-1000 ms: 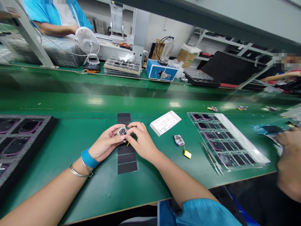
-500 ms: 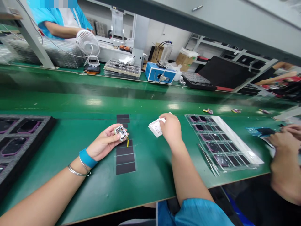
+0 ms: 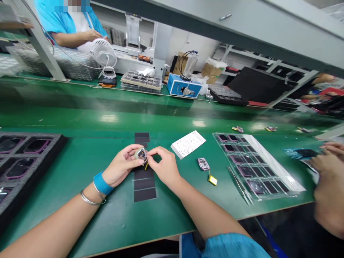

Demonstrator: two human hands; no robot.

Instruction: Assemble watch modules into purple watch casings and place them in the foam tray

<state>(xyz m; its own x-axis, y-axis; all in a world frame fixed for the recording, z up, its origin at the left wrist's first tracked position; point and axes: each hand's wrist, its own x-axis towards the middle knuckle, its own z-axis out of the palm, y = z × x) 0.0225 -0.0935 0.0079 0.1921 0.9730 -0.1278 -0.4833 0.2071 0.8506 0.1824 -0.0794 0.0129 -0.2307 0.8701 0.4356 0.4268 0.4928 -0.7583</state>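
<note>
My left hand (image 3: 125, 163) grips a small round-cornered device with an exposed circuit board (image 3: 141, 154), tilted, with a yellow tab hanging below it. My right hand (image 3: 165, 165) is closed in a pinch at the board's right edge; whatever lies between its fingertips is too small to make out. Beneath both hands runs a strip of black rectangular sheets (image 3: 144, 184) on the green table. To the right lies a white shallow box (image 3: 188, 144) holding many tiny dark parts. Nearer me rests a purple-framed device (image 3: 203, 164) wired to a yellow-ended battery (image 3: 212, 180).
A grey foam tray (image 3: 60, 138) with purple-framed screens fills the left side. On the right are a clear plastic tray (image 3: 258, 166) of similar parts and tweezers (image 3: 242, 186). A co-worker's hands (image 3: 326, 161) work at the far right. A fan (image 3: 103, 53) stands behind.
My right hand has moved left from the white box to the device in my left hand. The box's contents and the purple-framed device with battery are now uncovered.
</note>
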